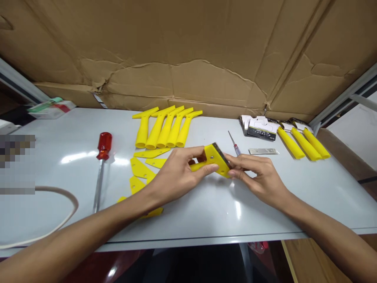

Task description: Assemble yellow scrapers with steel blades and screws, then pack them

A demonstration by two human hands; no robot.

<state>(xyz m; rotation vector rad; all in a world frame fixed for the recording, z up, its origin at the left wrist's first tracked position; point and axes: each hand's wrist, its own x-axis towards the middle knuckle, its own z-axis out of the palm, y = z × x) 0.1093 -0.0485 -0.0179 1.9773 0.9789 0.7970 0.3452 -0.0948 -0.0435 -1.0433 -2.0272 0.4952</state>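
My left hand (188,167) is closed around a yellow scraper (217,160), its thumb lying along the head. A small screw shows in the head, with a hole lower down, and a dark blade strip runs along the outer edge. My right hand (256,173) pinches the lower corner of the head by that edge; the exact contact is partly hidden by the fingers. Beneath and beside my left forearm lie several flat yellow cover plates (143,168) with holes. Behind them several yellow scraper handles (143,129) stand in a row. Just past my right hand lies a small screwdriver (235,143).
A large red-handled screwdriver (104,146) lies at the left, near a white cable (73,212). At the right are a flat blade pack (263,151), black-and-white cards (260,127) and several carded yellow scrapers (304,144). Cardboard (176,47) backs the table; a small box (51,110) sits far left.
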